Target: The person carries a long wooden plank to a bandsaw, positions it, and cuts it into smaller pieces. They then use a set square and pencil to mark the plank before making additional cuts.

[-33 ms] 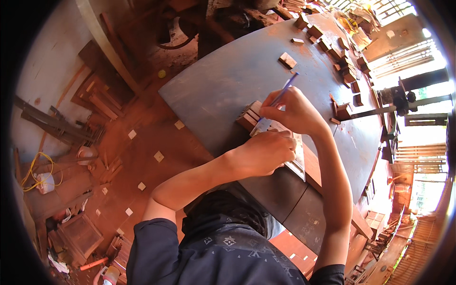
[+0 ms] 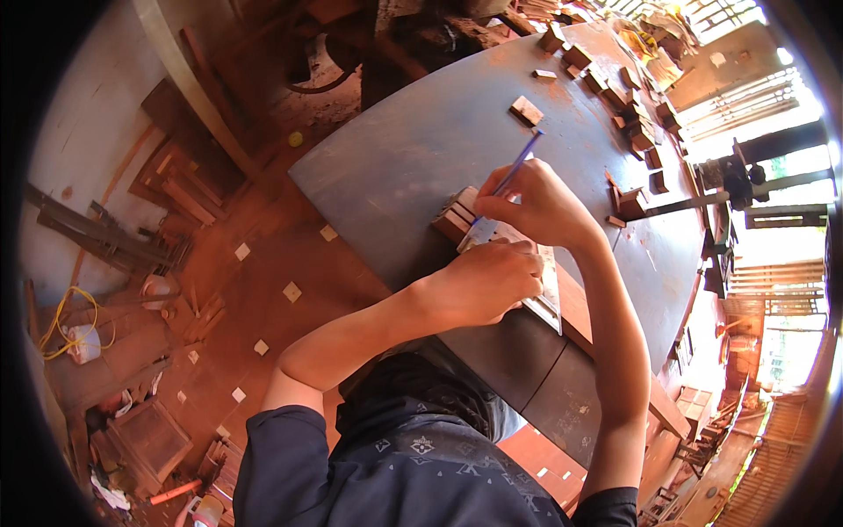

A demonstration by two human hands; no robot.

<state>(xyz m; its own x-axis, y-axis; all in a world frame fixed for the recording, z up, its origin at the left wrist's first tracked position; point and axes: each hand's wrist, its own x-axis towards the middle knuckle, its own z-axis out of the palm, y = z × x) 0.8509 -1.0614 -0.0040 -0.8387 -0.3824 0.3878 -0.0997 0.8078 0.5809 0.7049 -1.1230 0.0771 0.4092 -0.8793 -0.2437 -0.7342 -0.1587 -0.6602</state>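
Note:
A blue pen [image 2: 524, 160] is pinched in my right hand [image 2: 537, 206], its top pointing up and away and its lower end near the end of a wooden piece [image 2: 457, 217]. My left hand [image 2: 483, 279] is closed over a flat, light metal square [image 2: 551, 294], pressing it down along the wood. The square's pointed corner sticks out on the near side of that hand. Beneath and beside it runs a long reddish-brown board [image 2: 575, 307]. The pen's tip and the left fingertips are partly hidden.
The wide grey table [image 2: 386, 149] bends through the view. Several small wooden blocks [image 2: 639, 132] lie along its far right side, with one lone block [image 2: 527, 111] nearer. A metal bar clamp [image 2: 689, 206] reaches in from the right. Scattered light squares [image 2: 291, 292] dot the reddish floor.
The whole view has shifted very slightly. Both hands, the pen and the metal square hold the same positions on the wood.

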